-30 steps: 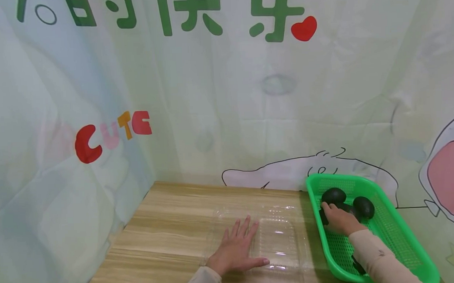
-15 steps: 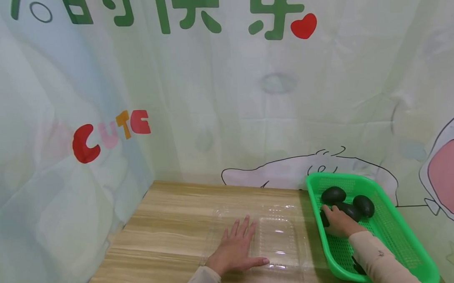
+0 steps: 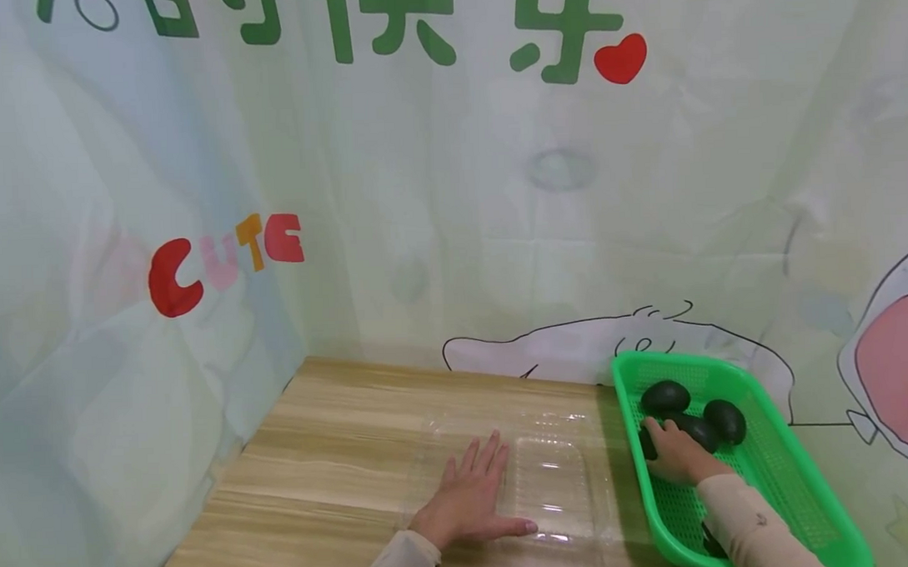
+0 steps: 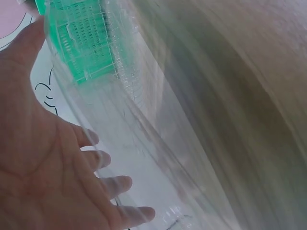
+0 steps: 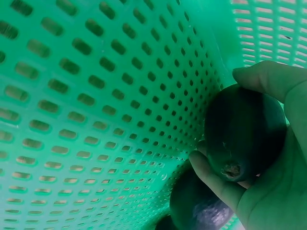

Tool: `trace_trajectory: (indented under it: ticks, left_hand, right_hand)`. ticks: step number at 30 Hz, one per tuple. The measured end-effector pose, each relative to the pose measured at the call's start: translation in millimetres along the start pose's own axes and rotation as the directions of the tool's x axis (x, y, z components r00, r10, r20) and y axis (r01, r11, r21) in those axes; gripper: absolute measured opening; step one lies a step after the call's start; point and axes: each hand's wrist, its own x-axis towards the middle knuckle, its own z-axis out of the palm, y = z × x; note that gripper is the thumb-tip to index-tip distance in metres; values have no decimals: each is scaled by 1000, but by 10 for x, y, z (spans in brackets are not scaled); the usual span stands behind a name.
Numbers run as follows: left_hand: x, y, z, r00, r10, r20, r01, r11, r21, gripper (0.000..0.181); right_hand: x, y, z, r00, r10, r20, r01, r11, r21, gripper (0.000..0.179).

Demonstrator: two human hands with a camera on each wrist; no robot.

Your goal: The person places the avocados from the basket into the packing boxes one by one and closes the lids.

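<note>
1. Head view: the table (image 3: 295,472) has its left edge slanting from left of centre toward the lower left. Its back edge meets a printed cloth (image 3: 420,176).
2. The box (image 3: 553,489), clear plastic, lies lower centre. A broad stretch of wood shows to its left, and a narrow strip separates its right edge from the basket's left rim.
3. The left hand (image 3: 469,498), lower centre, lies over the left part of the box. Its fingers are straight and spread, thumb pointing right; it grips nothing.
4. The basket (image 3: 786,455), green mesh, occupies the lower right, its back rim overlapping the cloth. Three avocados (image 3: 665,400) sit close together toward its far end; mesh shows to their right. A dark piece near the bottom is mostly hidden by the sleeve (image 3: 755,519).
5. The right hand (image 3: 676,453) reaches inside, near the left rim.
6. Right wrist view: thumb and fingers curl round the held avocado (image 5: 244,129), right of centre, parted by its width. It lies close beside the mesh wall; contact cannot be told. Another avocado shows just below, lower centre.
7. Left wrist view: the fingertips (image 4: 120,184), lower left, overlap the box's edge; how firmly they press cannot be told.
</note>
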Motion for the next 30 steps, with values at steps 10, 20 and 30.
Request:
trace_trajectory:
  ticks: [10,20,30]
  left_hand:
    - [14,62,-13,1000,0,14,0,1000,-1,119]
    - [21,79,-42,999,-3,39,4,1000,-8,120]
    - [13,83,-23,999,-10,49,11,1000,-27,123]
  right_hand:
    - [-48,28,-78,997,46,57,-45,999,-11,66]
    - [-255,-57,-346,996,67,51,-69,997,39,66]
    - [-355,-181,-647,998,56,20,-57,997,52,72]
